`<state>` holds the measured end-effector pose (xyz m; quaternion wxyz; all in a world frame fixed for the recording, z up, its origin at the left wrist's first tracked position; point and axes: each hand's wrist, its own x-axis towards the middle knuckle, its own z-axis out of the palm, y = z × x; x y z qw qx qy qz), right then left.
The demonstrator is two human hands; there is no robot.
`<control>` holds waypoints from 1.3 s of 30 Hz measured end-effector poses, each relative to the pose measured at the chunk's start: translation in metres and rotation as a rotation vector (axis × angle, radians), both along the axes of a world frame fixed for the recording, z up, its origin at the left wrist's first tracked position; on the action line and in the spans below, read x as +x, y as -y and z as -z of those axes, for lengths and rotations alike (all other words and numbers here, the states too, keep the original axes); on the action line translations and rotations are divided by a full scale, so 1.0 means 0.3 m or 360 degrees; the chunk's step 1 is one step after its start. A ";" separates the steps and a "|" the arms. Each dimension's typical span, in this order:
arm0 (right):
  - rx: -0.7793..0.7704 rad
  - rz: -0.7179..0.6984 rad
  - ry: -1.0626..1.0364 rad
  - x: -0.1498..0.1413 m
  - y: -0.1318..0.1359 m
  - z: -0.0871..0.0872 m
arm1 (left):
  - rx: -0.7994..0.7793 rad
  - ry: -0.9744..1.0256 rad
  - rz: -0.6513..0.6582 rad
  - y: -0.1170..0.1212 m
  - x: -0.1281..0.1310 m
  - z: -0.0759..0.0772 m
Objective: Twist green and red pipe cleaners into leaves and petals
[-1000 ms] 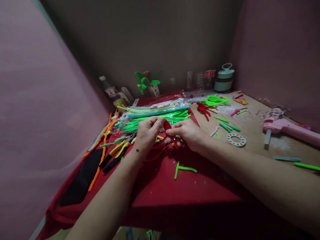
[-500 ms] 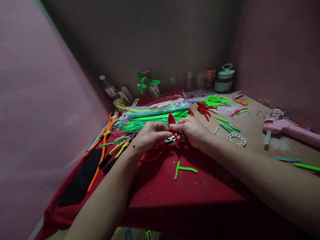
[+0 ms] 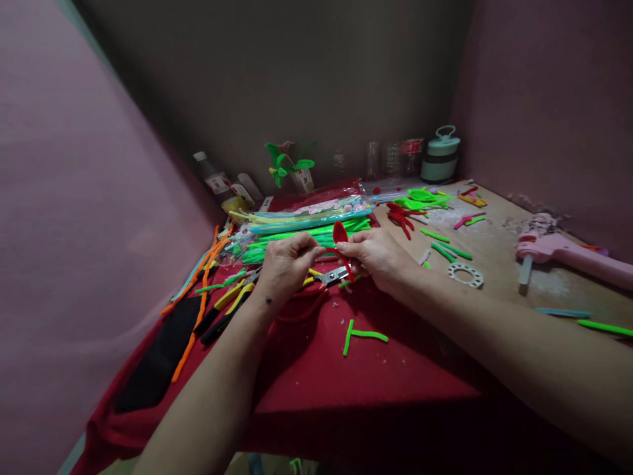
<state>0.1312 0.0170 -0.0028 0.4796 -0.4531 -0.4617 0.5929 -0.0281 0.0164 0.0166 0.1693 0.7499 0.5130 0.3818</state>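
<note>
A red pipe-cleaner piece (image 3: 340, 233), bent into a petal-like loop with loose ends, is pinched in my right hand (image 3: 373, 252). My left hand (image 3: 288, 262) pinches a thin red end that runs sideways from it. Below the hands, on the red cloth (image 3: 316, 376), lie scissors or cutters with metal blades (image 3: 334, 276); their handles are partly covered by my left hand. Just behind both hands rests a pile of green pipe cleaners (image 3: 257, 247). Two short green pieces (image 3: 366, 334) lie nearer to me, one across the end of the other.
Yellow-and-black pliers (image 3: 225, 307), orange pipe cleaners (image 3: 204, 310) and a black flat item (image 3: 158, 356) lie left. To the right are red shapes (image 3: 401, 218), a white ring with holes (image 3: 465, 274) and a pink glue gun (image 3: 558, 251). Bottles and a green-flowered pot (image 3: 302, 177) stand behind.
My left hand has moved left, away from my right hand, drawing out the thin red end between them. More of the blades below is uncovered. The view has shifted slightly.
</note>
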 end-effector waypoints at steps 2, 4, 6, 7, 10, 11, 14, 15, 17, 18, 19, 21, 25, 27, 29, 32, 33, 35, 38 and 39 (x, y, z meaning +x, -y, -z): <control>-0.0025 0.0045 -0.0142 0.003 -0.007 -0.001 | -0.0166 0.0319 -0.0094 -0.008 -0.003 0.000; -0.0049 0.0106 -0.0312 0.005 -0.015 0.002 | -0.0336 0.0675 -0.0159 -0.010 0.004 0.004; -0.0057 0.0151 -0.0478 0.005 -0.023 0.007 | -0.0595 0.0951 -0.0063 -0.005 0.021 0.012; -0.0052 0.0154 -0.0551 0.004 -0.027 0.010 | -0.0756 0.1048 0.0044 0.000 0.034 0.018; -0.0046 0.0099 -0.0704 -0.002 -0.029 0.018 | -0.1102 0.1284 0.0374 0.016 0.076 0.039; -0.0050 0.0053 -0.0726 -0.004 -0.027 0.019 | -0.1151 0.1346 0.0418 0.020 0.087 0.046; -0.0074 -0.0070 -0.0729 -0.008 -0.014 0.020 | -0.1202 0.1465 0.0461 0.022 0.105 0.060; -0.0084 -0.0104 -0.0714 -0.009 -0.009 0.018 | -0.1218 0.1484 0.0478 0.021 0.105 0.062; -0.0114 -0.0162 -0.0668 -0.011 0.002 0.015 | -0.1272 0.1483 0.0524 0.018 0.103 0.064; -0.0128 -0.0188 -0.0647 -0.012 0.007 0.014 | -0.1301 0.1468 0.0545 0.017 0.101 0.065; -0.0137 -0.0210 -0.0631 -0.013 0.011 0.013 | -0.1319 0.1449 0.0562 0.017 0.099 0.065; -0.0133 -0.0209 -0.0614 -0.014 0.016 0.012 | -0.1312 0.1407 0.0586 0.020 0.099 0.065; -0.0110 -0.0101 -0.0612 -0.014 0.013 0.017 | -0.1223 0.1343 0.0606 0.034 0.107 0.065; -0.0100 -0.0021 -0.0623 -0.014 0.006 0.021 | -0.1134 0.1292 0.0595 0.039 0.116 0.069; -0.0091 0.0057 -0.0628 -0.015 -0.002 0.024 | -0.1031 0.1214 0.0563 0.043 0.125 0.075; -0.0103 0.0164 -0.0616 -0.016 -0.011 0.024 | -0.0969 0.1117 0.0472 0.050 0.135 0.079; -0.0111 0.0177 -0.0601 -0.017 -0.014 0.023 | -0.0987 0.1107 0.0445 0.052 0.134 0.078; -0.0127 0.0170 -0.0558 -0.016 -0.019 0.023 | -0.1086 0.1079 0.0441 0.056 0.124 0.068; -0.0071 0.0250 -0.0530 -0.012 -0.030 0.024 | -0.1339 0.0879 0.0473 0.054 0.091 0.041; -0.0035 0.0296 -0.0539 -0.009 -0.034 0.025 | -0.1368 0.0801 0.0426 0.050 0.078 0.030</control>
